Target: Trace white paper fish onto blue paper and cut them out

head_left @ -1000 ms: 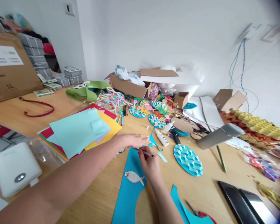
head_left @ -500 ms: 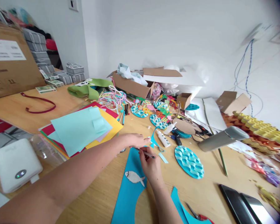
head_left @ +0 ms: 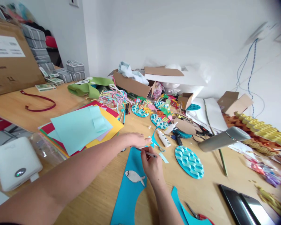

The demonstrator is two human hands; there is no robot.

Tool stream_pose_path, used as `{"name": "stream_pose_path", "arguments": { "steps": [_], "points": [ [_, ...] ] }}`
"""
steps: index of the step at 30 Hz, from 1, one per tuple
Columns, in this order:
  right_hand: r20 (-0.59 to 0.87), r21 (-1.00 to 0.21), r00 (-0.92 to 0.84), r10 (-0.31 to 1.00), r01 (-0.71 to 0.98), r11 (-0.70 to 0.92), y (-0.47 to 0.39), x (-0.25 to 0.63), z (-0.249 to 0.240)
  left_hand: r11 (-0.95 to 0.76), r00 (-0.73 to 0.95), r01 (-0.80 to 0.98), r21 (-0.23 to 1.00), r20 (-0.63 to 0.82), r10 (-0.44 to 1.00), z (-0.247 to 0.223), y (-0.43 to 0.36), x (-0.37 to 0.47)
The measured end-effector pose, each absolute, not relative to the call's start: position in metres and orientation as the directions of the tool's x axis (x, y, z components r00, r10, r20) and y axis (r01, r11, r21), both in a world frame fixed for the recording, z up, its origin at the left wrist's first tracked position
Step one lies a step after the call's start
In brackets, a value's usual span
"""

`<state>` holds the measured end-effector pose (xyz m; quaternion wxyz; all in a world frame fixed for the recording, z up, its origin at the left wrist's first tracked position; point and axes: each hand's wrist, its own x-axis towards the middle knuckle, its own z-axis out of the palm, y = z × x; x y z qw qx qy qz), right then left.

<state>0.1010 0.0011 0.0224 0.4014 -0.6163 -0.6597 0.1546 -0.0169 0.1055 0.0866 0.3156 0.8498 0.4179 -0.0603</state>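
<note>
My right hand (head_left: 152, 162) grips a pen (head_left: 151, 154), which slants across the top end of a blue sheet of paper (head_left: 128, 197). Its tip is hidden between my hands. With fingers stretched out and thumb apart, my left hand (head_left: 138, 140) lies low at the far edge of that sheet. On the blue sheet rests a white paper fish (head_left: 134, 177) with a drawn eye and gill line. Blue paper scraps (head_left: 154, 139) and a white glue bottle (head_left: 164, 138) lie just beyond my hands.
To the right are a wavy blue oval (head_left: 189, 162), a grey metal flask (head_left: 224, 139) and a black tablet-like device (head_left: 234, 201). Red-handled scissors (head_left: 199, 216) lie by a blue offcut (head_left: 178, 200). Coloured paper sheets (head_left: 77, 128) and a white device (head_left: 17, 164) are at left.
My right hand and the pen have shifted very slightly to the right. The left hand stays at the far edge of the blue sheet.
</note>
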Motion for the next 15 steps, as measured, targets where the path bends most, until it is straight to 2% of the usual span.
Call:
{"name": "stream_pose_path", "arguments": {
  "steps": [7, 15],
  "points": [
    [0.349, -0.687, 0.094, 0.933, 0.702, 0.186, 0.001, 0.101, 0.025, -0.493, 0.643, 0.762, 0.42, -0.405, 0.65, 0.094, 0.1, -0.017],
    [0.294, -0.728, 0.115, 0.949, 0.671, 0.144, 0.002, 0.103, 0.021, -0.485, 0.581, 0.813, 0.321, -0.49, 0.65, 0.098, 0.097, -0.021]
  ]
}}
